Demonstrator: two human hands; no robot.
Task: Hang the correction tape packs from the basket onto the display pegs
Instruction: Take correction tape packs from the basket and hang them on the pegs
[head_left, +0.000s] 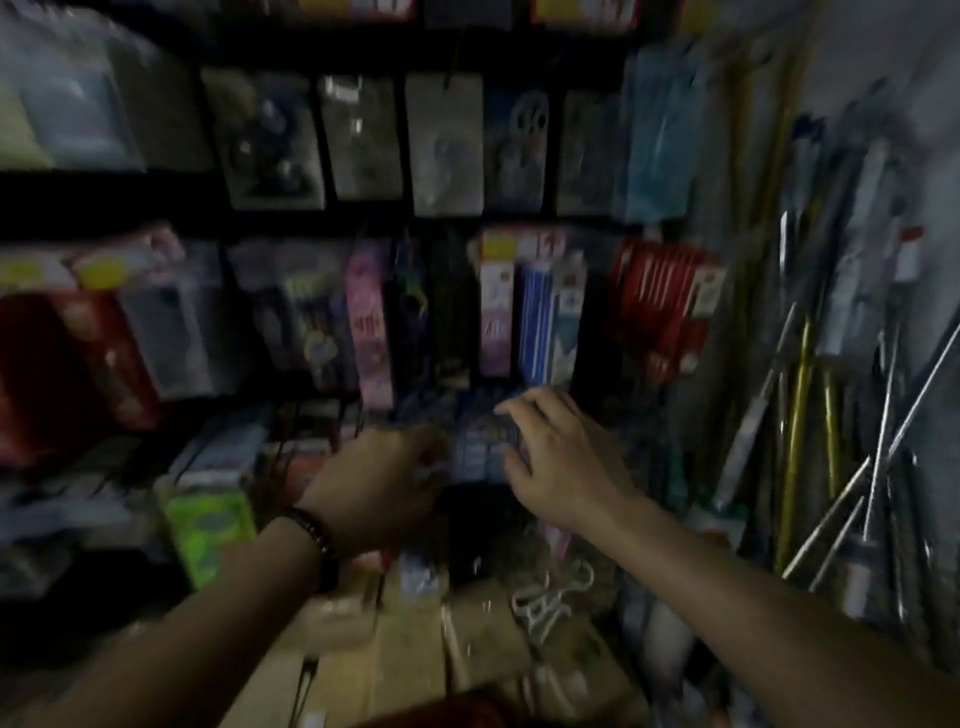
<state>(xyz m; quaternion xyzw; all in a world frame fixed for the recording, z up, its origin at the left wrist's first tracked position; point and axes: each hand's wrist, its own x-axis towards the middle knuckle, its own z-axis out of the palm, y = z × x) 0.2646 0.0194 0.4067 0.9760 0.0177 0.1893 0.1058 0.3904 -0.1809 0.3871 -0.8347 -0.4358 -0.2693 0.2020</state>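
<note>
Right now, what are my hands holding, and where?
Both hands, left hand and right hand, are on the blue packs; blur hides the exact grip.

I see hanging packs (545, 317) crowding the rack directly above both hands. Leaning metal rods (852, 467) block the right side. Boxes (415, 654) fill the space below.

A dark display rack (156, 182) fills the blurred view. Carded packs (363, 140) hang in a row at twelve o'clock, red packs (660, 296) at two o'clock, blue packs (483, 447) at centre.
</note>
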